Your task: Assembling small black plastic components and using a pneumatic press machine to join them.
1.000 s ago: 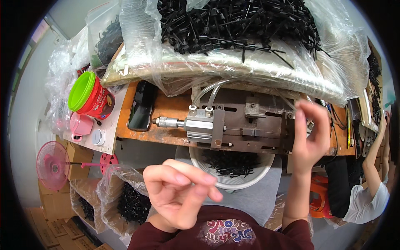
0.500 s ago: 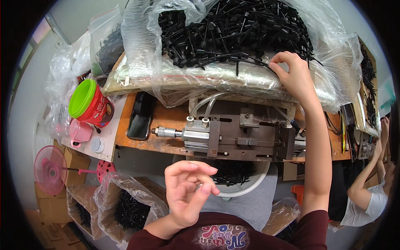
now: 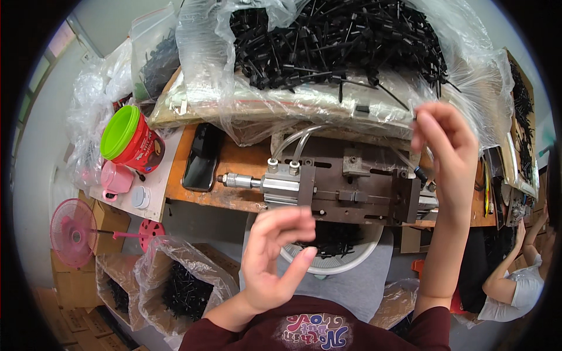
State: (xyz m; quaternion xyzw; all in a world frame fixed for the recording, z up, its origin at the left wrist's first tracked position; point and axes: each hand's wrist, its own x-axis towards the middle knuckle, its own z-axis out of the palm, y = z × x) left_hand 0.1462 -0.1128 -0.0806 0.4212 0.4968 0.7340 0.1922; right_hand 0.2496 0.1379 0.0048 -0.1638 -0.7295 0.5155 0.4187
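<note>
My left hand [image 3: 276, 254] hovers in front of the metal fixture [image 3: 351, 196], fingers bent and thumb apart, with nothing visible in it. My right hand [image 3: 448, 149] is raised over the fixture's right end, blurred, its fingers curled together. A dark speck shows at its fingertips, but what they hold is too smeared to name. Just left of those fingertips, a thin black plastic strip [image 3: 391, 96] sticks out of the big heap of black plastic parts [image 3: 339, 47]. That heap lies on clear plastic sheeting [image 3: 257, 108] behind the fixture.
A white basket [image 3: 345, 269] of black parts stands below the bench edge. On the left are a phone [image 3: 202, 158], a red bucket [image 3: 140, 146], a pink cup [image 3: 117, 178] and a pink fan [image 3: 73, 237]. Lined boxes [image 3: 187, 286] hold more parts. Another person [image 3: 512, 281] works at right.
My right hand has drawn back from the heap's front edge, toward me and to the right. My left hand's thumb and fingers have spread further apart. The view has shifted slightly.
</note>
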